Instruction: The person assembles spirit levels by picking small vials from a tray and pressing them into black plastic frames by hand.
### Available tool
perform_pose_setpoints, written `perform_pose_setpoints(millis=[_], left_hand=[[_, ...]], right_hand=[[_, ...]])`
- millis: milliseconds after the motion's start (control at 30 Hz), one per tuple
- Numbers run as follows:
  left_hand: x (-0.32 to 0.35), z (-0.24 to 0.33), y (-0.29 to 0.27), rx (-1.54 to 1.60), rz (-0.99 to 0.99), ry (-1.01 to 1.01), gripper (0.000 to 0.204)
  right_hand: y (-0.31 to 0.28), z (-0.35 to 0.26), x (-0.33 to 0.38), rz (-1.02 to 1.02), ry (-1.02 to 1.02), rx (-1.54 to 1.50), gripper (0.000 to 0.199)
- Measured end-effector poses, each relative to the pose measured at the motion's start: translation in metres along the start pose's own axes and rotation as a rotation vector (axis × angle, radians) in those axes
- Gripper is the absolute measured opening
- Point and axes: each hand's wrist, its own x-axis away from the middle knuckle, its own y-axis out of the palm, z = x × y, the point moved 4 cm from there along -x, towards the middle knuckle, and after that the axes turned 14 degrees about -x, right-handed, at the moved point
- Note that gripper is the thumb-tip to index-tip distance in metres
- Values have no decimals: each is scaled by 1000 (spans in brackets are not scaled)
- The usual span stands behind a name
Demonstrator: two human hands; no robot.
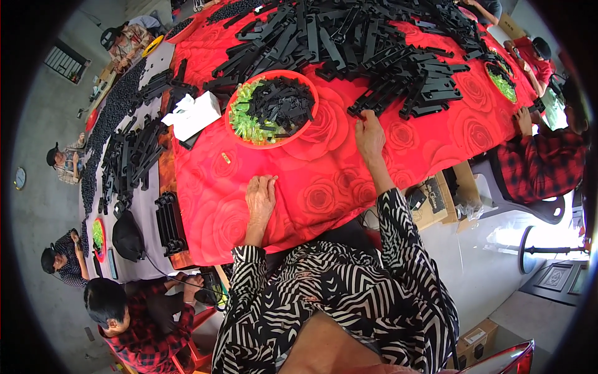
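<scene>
My left hand [260, 197] lies on the red rose-patterned tablecloth [317, 196], palm down, its fingers loosely bent and nothing visible in them. Farther forward, my right hand [370, 136] reaches to the near edge of a heap of long black plastic parts [430, 87]. Its fingertips are at the end of one part, with thumb and forefinger apart; no grip on it shows. Between and beyond my hands stands a red-rimmed round basin [299, 138]. Yellow-green clear pieces [249, 128] fill its left side and small black pieces [283, 103] its right.
A white tissue box [198, 117] and a small yellowish piece [225, 158] lie left of the basin. More black parts [134, 153] cover a side table at left. Co-workers sit around: one in red plaid [542, 162] at right, another [134, 330] at lower left. Cardboard boxes [436, 199] stand below the table's right edge.
</scene>
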Motion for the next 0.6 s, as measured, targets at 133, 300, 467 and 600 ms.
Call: perform_pose_setpoints(millis=[133,300,467,600], left_hand=[[0,0,1,7,-7,-4,13],[3,-3,3,50,-35,32,13],[0,1,-1,72,13,43,13],[2,-3,3,69,14,46,12]], right_hand=[[10,13,-22,-132,4,265,28],[21,21,-18,-222,-20,349,30],[11,22,-10,-204,-116,317,29],[12,13,-3,-212,-6,353,32]])
